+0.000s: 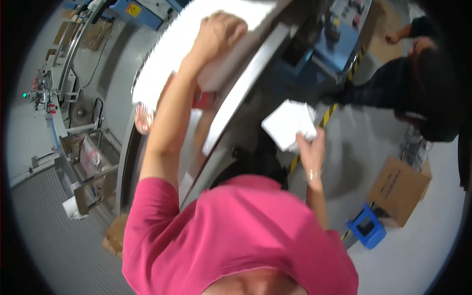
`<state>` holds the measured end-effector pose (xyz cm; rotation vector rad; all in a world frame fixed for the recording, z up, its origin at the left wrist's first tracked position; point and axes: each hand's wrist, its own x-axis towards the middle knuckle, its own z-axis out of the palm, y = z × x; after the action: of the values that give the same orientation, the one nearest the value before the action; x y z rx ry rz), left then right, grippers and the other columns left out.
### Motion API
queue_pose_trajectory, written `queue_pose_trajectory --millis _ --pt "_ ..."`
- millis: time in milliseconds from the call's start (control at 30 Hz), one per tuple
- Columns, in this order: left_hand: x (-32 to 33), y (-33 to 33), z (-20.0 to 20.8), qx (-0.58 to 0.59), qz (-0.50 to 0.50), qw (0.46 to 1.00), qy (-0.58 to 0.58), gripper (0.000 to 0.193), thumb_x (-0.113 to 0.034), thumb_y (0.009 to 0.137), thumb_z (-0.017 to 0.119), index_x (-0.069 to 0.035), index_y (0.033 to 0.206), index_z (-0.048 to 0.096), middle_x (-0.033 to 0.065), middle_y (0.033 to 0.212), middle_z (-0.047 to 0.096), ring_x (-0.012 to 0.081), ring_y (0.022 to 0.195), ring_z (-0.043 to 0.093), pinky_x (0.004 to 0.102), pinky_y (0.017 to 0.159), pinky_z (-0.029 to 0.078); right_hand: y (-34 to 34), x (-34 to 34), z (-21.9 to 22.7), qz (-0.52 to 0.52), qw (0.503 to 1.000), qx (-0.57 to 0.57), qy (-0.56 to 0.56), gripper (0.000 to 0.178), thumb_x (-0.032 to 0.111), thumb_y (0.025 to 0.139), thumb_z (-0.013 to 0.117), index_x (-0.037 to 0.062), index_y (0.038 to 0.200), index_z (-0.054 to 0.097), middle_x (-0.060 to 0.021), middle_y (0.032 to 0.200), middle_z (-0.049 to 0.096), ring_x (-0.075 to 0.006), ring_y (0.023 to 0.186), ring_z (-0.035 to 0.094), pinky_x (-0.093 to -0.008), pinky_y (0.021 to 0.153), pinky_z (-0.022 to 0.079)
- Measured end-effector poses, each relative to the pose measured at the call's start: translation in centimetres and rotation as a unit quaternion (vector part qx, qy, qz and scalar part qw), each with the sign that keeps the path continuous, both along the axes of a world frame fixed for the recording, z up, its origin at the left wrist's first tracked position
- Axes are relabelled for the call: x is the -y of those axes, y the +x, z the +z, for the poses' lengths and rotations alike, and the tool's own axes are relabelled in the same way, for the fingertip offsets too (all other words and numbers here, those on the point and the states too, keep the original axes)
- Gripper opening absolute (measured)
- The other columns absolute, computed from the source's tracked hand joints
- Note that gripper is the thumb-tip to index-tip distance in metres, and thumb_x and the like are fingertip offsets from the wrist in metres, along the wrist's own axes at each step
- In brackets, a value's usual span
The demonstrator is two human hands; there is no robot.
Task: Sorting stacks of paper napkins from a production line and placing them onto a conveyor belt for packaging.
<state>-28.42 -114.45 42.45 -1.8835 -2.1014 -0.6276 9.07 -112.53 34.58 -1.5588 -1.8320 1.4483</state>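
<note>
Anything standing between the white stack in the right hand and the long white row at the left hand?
Yes: the pale metal rail lies between the white stack and the white row; its height can't be judged.

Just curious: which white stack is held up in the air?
The small stack in the right hand; the long stack lies by the left hand.

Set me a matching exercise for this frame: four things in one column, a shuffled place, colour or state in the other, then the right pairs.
Things:
1. Left hand
2. Right hand
3. Shirt
4. Cardboard box

Places, colours, states:
A. Pink
B. Grips a stack of white cards
C. Brown, toward the picture's lower right
D. Over the long row of white paper, near the picture's top edge

Pairs: 1-D, 2-B, 3-A, 4-C
</note>
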Motion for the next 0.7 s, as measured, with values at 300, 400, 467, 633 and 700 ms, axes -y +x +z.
queue_pose_trajectory --millis 300,400,467,633,700 --pt "11.6 5.8 8.5 -0.099 0.068 0.992 -0.037 0.030 -0.024 0.085 0.064 -0.010 0.112 0.064 0.0138 0.122 0.055 0.0307 0.119 0.047 0.0424 0.099 0.036 -8.7 5.7 -7.9 0.188 0.971 0.066 -0.134 0.073 0.041 0.064 0.070 -0.0024 0.118 0.045 -0.0255 0.097 0.064 -0.0382 0.093 0.063 -0.0417 0.081 0.050" --pt "18.5 7.3 11.0 -0.101 0.137 0.979 -0.110 0.031 -0.018 0.083 0.063 -0.006 0.112 0.063 0.0144 0.125 0.053 0.0331 0.120 0.046 0.0432 0.100 0.034 -16.4 11.2 -10.6 0.228 0.972 -0.028 -0.052 0.064 0.043 0.071 0.067 -0.0054 0.112 0.056 -0.0225 0.092 0.065 -0.0383 0.088 0.063 -0.0400 0.086 0.048" --pt "20.6 8.4 10.8 -0.101 0.141 0.976 -0.132 0.030 -0.014 0.081 0.063 -0.004 0.110 0.063 0.0152 0.125 0.052 0.0336 0.120 0.045 0.0444 0.100 0.034 -20.6 14.3 -20.9 0.346 0.820 -0.019 0.456 0.051 0.032 0.081 0.054 0.0026 0.122 0.051 -0.0178 0.102 0.061 -0.0302 0.095 0.059 -0.0416 0.079 0.050" --pt "25.1 9.0 9.2 -0.066 0.206 0.966 -0.139 0.031 -0.018 0.082 0.065 -0.004 0.109 0.061 0.0156 0.123 0.052 0.0341 0.118 0.046 0.0441 0.096 0.036 -23.4 15.2 -23.4 0.407 0.889 -0.118 0.171 0.047 0.033 0.083 0.052 0.0030 0.119 0.054 -0.0162 0.101 0.064 -0.0323 0.090 0.061 -0.0439 0.081 0.050" --pt "27.1 8.8 9.2 -0.054 0.233 0.961 -0.136 0.030 -0.018 0.082 0.065 -0.004 0.109 0.061 0.0149 0.121 0.054 0.0327 0.118 0.047 0.0430 0.095 0.037 -20.7 13.4 -18.3 0.459 0.880 -0.068 0.101 0.046 0.033 0.083 0.053 0.0037 0.119 0.055 -0.0163 0.101 0.065 -0.0327 0.089 0.061 -0.0440 0.081 0.049"
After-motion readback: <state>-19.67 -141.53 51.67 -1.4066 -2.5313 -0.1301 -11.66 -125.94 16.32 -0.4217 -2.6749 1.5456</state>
